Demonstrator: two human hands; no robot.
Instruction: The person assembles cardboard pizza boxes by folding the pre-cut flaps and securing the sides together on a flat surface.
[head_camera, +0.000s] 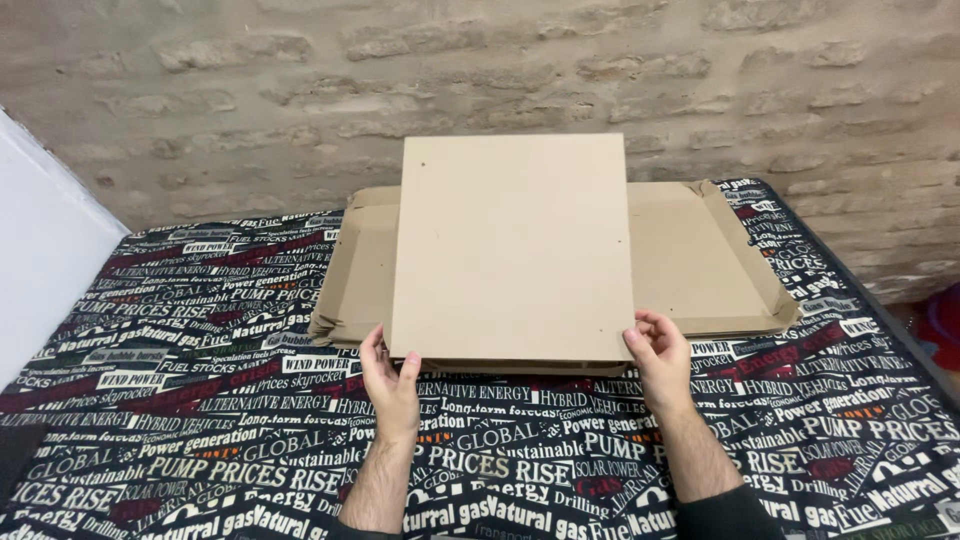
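Note:
A flat tan fibreboard panel (512, 245) with a few small holes lies tilted on top of an opened, flattened cardboard box (700, 265). My left hand (388, 385) grips the panel's near left corner, thumb on top. My right hand (660, 360) holds the near right corner, fingers curled over the edge. Both hands lift the panel's near edge slightly off the box.
The box rests on a surface covered by a black, white and red cloth (200, 400) printed with text. A brick wall (480, 70) rises right behind it. A white board (40, 260) stands at the left edge.

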